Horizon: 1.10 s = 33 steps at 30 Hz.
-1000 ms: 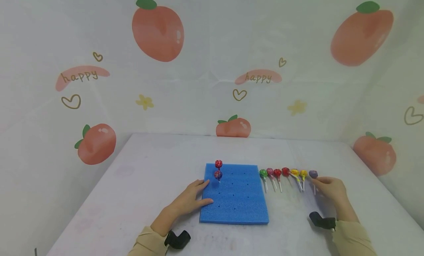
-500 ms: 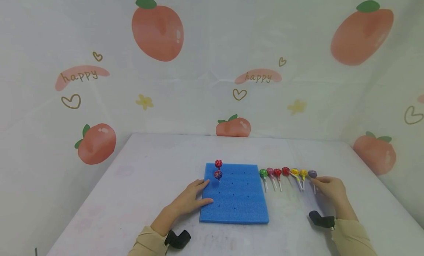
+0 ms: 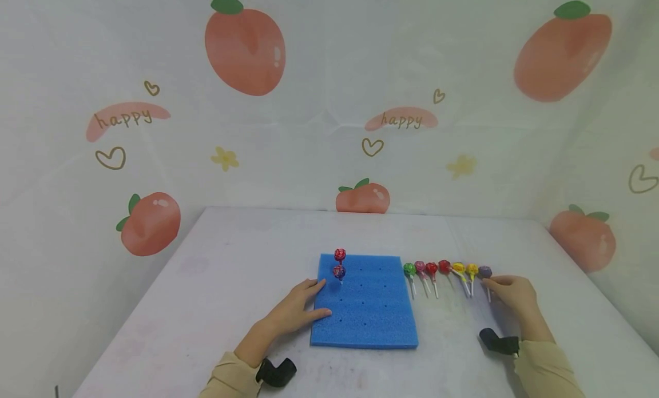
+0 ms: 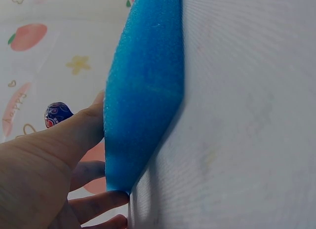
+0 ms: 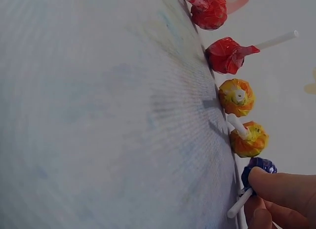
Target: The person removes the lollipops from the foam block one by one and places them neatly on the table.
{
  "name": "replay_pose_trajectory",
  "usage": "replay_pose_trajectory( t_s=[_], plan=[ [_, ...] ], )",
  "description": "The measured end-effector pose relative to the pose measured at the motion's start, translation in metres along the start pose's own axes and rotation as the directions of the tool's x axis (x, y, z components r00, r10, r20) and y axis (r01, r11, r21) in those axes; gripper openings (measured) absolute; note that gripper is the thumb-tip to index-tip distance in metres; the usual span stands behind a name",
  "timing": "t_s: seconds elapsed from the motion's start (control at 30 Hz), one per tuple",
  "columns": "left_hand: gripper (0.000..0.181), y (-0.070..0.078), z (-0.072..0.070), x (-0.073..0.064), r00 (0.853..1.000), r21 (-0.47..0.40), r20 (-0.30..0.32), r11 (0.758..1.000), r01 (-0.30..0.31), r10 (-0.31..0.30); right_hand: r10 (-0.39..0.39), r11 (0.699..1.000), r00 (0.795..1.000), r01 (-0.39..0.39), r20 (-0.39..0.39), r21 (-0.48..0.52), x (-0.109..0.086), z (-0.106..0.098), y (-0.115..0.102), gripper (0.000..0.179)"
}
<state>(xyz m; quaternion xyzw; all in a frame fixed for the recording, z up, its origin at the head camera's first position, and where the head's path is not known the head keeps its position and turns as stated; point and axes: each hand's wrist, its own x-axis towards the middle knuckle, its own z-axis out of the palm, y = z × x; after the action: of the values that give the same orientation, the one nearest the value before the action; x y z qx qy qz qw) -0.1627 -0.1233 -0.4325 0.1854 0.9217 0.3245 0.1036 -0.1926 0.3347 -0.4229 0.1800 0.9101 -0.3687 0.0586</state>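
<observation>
A blue foam board (image 3: 370,323) with small holes lies on the table. My left hand (image 3: 294,306) rests at its left edge, thumb and forefinger extended onto the top; in the left wrist view other fingers reach along its side. Two lollipops stand upright in the board's far left part: a red lollipop (image 3: 340,254) and, nearer, a purple-blue lollipop (image 3: 338,271). My right hand (image 3: 512,295) pinches a purple lollipop (image 3: 485,271) at the right end of a row. In the right wrist view thumb and fingers (image 5: 279,187) close on it just below its head, with the white stick sticking out.
Left of the held one lie a green lollipop (image 3: 409,269), a pink lollipop (image 3: 420,266), red lollipops (image 3: 444,266) and yellow lollipops (image 3: 471,269), sticks toward me. The white table (image 3: 216,283) meets a printed cloth backdrop (image 3: 309,146) behind.
My right hand and the purple lollipop have shifted very slightly left and toward me. The left hand, the board and the other lollipops stay where they were.
</observation>
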Motion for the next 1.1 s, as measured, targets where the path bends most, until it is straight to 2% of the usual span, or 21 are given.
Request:
replay_pose_trajectory(
  t_s=[0.73,1.1],
  plan=[
    [0.071,0.0002,-0.0003,-0.0007,1.0,-0.006,-0.004,1.0,-0.011,0.011,0.002,1.0,1.0,-0.002,-0.01,0.01,-0.0037,-0.0004,-0.0006,0.054],
    [0.071,0.0005,-0.0005,-0.001,1.0,-0.001,-0.007,1.0,-0.014,0.014,0.036,0.997,0.999,-0.037,0.01,0.072,-0.007,-0.0039,-0.0004,0.061]
  ],
)
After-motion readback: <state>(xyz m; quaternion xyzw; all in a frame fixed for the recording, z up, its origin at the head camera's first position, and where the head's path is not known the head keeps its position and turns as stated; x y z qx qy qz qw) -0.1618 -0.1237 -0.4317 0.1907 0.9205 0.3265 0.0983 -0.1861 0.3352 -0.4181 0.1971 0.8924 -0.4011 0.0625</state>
